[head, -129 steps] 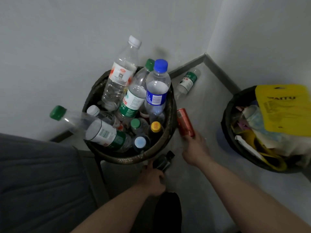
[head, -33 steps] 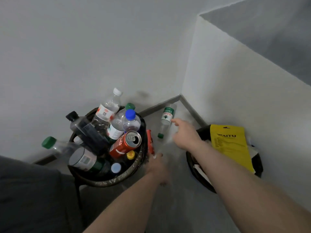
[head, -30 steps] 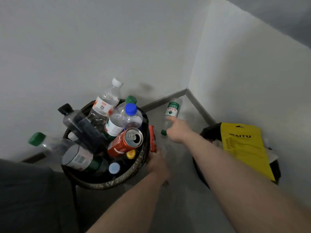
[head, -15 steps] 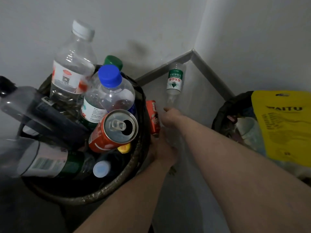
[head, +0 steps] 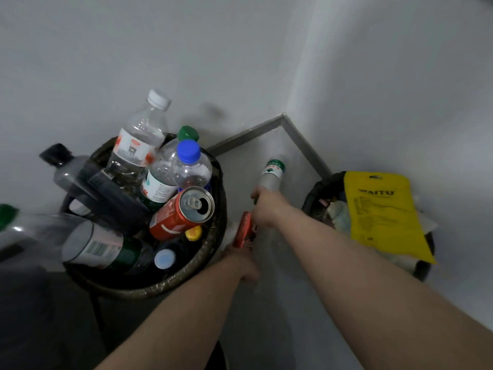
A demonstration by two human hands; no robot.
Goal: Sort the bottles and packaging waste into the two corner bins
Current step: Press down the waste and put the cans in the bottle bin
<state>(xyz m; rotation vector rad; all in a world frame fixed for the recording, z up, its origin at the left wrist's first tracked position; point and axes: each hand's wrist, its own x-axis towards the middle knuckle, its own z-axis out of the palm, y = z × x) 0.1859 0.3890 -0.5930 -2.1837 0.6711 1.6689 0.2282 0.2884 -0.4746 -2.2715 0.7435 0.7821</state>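
Observation:
My right hand (head: 266,206) grips the neck end of a clear green-labelled bottle (head: 272,173), which points away toward the wall corner above the floor. Lower down, my left hand (head: 241,263) holds the bottom of a red can (head: 244,232) just outside the left bin's rim. The left bin (head: 192,273) is dark and round, heaped with several plastic bottles and another red can (head: 181,213) lying open-end up. The right bin (head: 312,193) holds packaging, with a yellow pouch (head: 381,214) on top.
Two white walls meet at a grey skirting corner (head: 284,117). Grey floor (head: 280,303) runs between the bins. A dark grey surface (head: 34,316) fills the lower left. A green-capped bottle (head: 8,213) overhangs the left bin's edge.
My right hand has closed round the green-labelled bottle and raised it off the floor. My left hand has taken the red can beside the bin. The camera has pulled back and up.

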